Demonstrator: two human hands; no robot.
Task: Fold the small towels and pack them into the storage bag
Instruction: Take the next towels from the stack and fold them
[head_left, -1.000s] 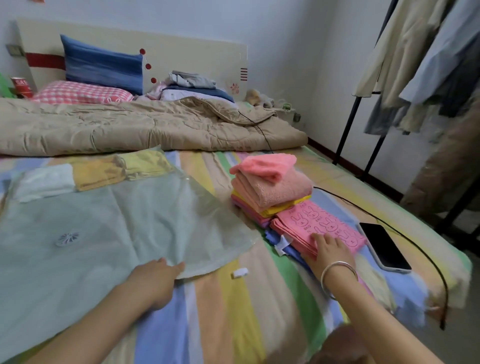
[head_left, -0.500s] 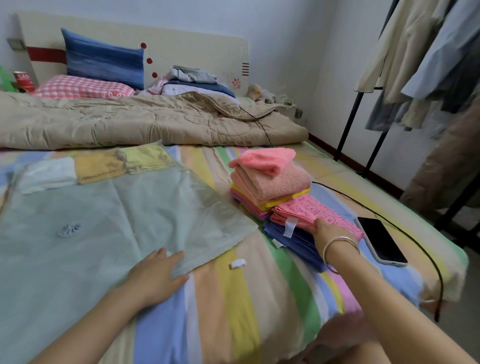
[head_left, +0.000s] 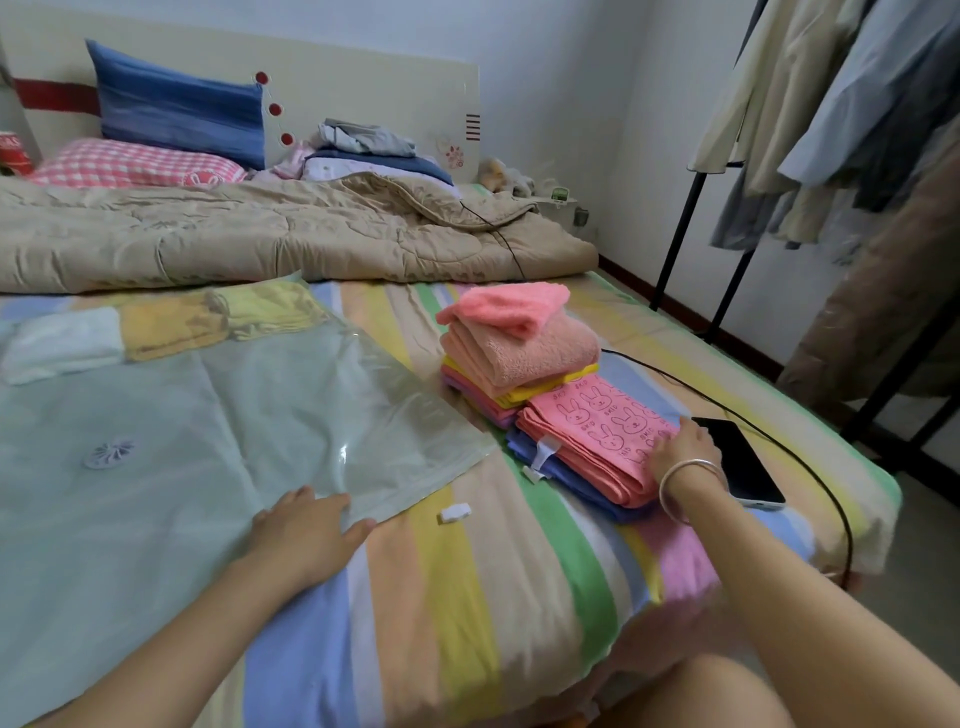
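Head view: I am looking down over a bed (head_left: 467, 597) with a striped sheet. The storage bag (head_left: 208, 415), a large sheet of translucent plastic, lies flat across the left half of the bed, with its round valve (head_left: 109, 454) facing up. Through the film at its far end I can see three folded towels in a row: a white towel (head_left: 62, 343), an orange towel (head_left: 171, 327) and a yellow-green towel (head_left: 270, 309).

The hands are well apart. The left hand (head_left: 304, 527) lies flat on the near edge of the bag, fingers straight and spread, pressing the plastic down. The right hand (head_left: 680, 449), with a silver bangle (head_left: 685, 488) on its wrist, rests on the near right part of the pink bunny towel (head_left: 592, 421). I see only its back, so I cannot tell whether the fingers pinch the cloth or merely lie on it.

That pink towel sits on a folded blue towel (head_left: 524, 449), just right of the bag's corner. Touching this pile on its far side is a taller towel stack (head_left: 524, 353) of pink and yellow layers, topped by a loosely folded salmon towel (head_left: 506, 306).

A dark phone (head_left: 743, 462) lies just beside the right hand, and a black cable (head_left: 727, 410) runs past it. A small white clip (head_left: 456, 513) lies on the sheet between the hands. A beige quilt (head_left: 260, 234) is bunched across the far side of the bed.
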